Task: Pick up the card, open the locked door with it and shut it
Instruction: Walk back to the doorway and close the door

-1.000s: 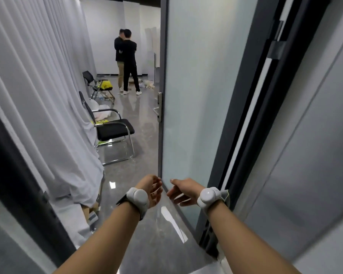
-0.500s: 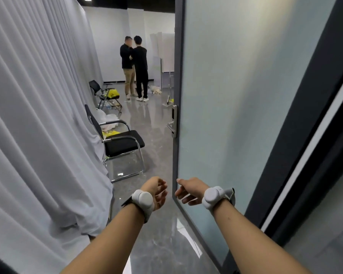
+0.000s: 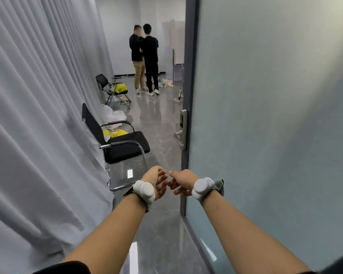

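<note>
The frosted glass door (image 3: 265,115) stands open on my right, its dark edge pointing at me. On that edge sits the metal lock plate with its lever handle (image 3: 182,133), well above and beyond my hands. My left hand (image 3: 154,181) and my right hand (image 3: 181,182) are stretched out low in front of me, almost touching at the fingertips, just left of the door's edge. Both have loosely curled, parted fingers with nothing visible in them. Each wrist wears a white band. No card is in view.
A grey curtain (image 3: 38,115) lines the left side. A black chair (image 3: 123,143) stands just ahead on the left, a second chair (image 3: 111,86) with yellow bags further back. Two people (image 3: 145,56) stand at the far end of the glossy floor (image 3: 158,119).
The view has advanced past the dark door frame, which has left the picture. The door's edge and handle are closer. My hands have drawn nearer to each other.
</note>
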### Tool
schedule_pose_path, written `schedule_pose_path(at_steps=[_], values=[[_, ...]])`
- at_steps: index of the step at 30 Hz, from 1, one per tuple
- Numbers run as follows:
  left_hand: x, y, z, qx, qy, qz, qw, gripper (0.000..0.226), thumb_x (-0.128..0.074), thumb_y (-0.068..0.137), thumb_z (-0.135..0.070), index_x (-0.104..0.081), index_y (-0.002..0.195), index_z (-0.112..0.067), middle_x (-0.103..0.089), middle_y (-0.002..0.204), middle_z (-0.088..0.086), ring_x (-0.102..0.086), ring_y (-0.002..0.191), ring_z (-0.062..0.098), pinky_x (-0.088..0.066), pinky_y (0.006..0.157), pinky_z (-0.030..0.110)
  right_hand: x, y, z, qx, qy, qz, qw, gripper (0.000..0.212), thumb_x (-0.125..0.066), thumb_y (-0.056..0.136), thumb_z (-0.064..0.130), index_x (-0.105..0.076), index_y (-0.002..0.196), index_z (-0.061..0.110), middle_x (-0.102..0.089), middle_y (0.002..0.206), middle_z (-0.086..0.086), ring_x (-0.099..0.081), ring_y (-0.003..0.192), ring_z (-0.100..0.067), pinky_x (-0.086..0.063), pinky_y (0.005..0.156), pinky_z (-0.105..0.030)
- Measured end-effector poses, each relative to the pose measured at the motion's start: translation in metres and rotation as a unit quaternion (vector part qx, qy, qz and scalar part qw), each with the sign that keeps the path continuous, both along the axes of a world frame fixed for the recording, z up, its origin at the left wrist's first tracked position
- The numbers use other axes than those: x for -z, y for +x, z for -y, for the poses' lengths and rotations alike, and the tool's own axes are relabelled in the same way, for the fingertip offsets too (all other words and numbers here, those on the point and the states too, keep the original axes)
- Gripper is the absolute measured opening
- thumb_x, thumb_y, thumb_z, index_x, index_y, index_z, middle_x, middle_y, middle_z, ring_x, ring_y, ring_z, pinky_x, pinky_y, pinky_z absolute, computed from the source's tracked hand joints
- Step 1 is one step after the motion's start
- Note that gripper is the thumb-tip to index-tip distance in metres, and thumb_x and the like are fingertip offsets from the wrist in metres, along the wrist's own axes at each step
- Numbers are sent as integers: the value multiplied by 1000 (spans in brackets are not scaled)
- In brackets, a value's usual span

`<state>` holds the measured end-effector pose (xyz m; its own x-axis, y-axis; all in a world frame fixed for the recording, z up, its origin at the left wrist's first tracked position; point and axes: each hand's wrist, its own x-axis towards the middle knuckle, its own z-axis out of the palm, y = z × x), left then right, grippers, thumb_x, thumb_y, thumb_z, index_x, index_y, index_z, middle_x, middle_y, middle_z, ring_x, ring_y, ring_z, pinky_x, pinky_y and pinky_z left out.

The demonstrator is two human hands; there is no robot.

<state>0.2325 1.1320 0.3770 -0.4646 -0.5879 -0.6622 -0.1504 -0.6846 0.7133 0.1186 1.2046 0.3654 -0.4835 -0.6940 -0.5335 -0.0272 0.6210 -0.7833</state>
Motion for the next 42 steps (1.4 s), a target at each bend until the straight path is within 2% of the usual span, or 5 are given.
schedule_pose_path(at_steps=[12,19,37,40,42], values=[[0,-118,138,-30,13,31,999,14,-55,83,-32,-62,75,-23,-65,69,-6,-60,53,13,-41,50,16,16,-168,191,-75,82,-235,966,31,-54,81,41,-54,65,14,-63,90,-11,-57,79,-27,-44,70,-30],[15,-138,193,-44,35,22,998,15,-57,83,-33,-62,71,-24,-63,68,-7,-60,53,13,-41,49,17,27,-204,239,-139,120,-268,946,32,-51,94,20,-66,114,0,-65,120,-20,-62,105,-32,-40,77,-28],[33,-49,183,-141,71,9,987,12,-59,88,-28,-62,96,-19,-65,95,0,-62,65,19,-43,49,20,41,-104,244,-262,190,-378,867,21,-48,94,12,-61,110,6,-69,120,-13,-66,102,-27,-47,73,-30],[42,-20,169,-165,83,4,983,10,-60,89,-25,-63,92,-16,-66,89,-2,-62,66,18,-41,51,20,59,-62,244,-297,157,-385,860,69,-53,82,17,-30,147,10,-72,106,-13,-63,84,-29,-44,67,-29],[49,5,158,-202,91,-5,975,9,-59,91,-21,-63,87,-15,-64,79,-4,-60,65,14,-40,49,19,68,-27,237,-298,155,-354,873,51,-56,89,17,-37,137,10,-63,127,-16,-63,106,-30,-35,74,-27]])
